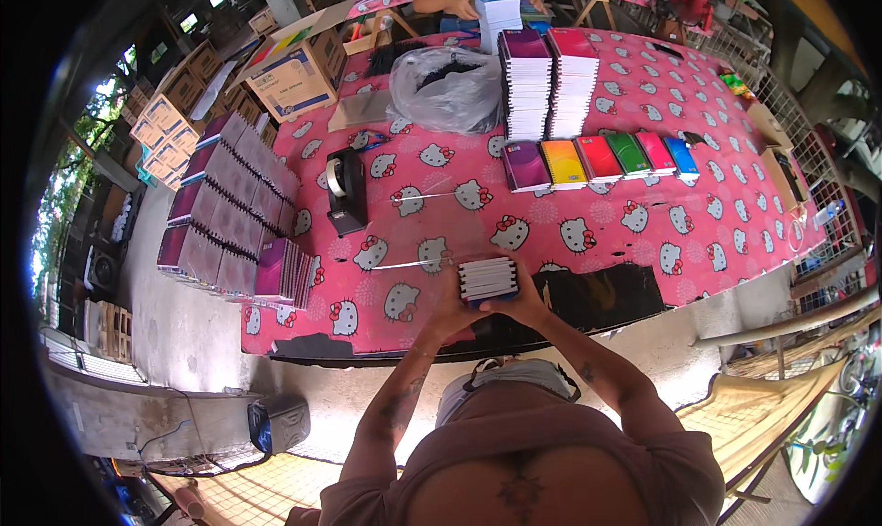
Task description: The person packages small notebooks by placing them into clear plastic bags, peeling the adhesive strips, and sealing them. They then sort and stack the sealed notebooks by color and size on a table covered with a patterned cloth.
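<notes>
Between both palms I hold a small stack of spiral notebooks (488, 276), their white page edges and dark coils facing up, with a blue cover on the side nearest me. My left hand (449, 304) is closed round its left side and my right hand (525, 298) round its right side. The stack is just above the front part of the table. Beyond it lies a row of coloured notebooks (588, 160), from purple to blue. Two tall notebook stacks (526, 90) stand behind that row. A black tape dispenser (347, 200) sits to the left of my hands.
The table (514, 237) has a pink patterned cover, torn at the front edge. Many bound notebooks (225, 209) are piled at its left. A clear plastic bag (446, 87) and a cardboard box (292, 78) stand farther back. Across the table, another person's hands (466, 8) are near white-edged notebooks (499, 19).
</notes>
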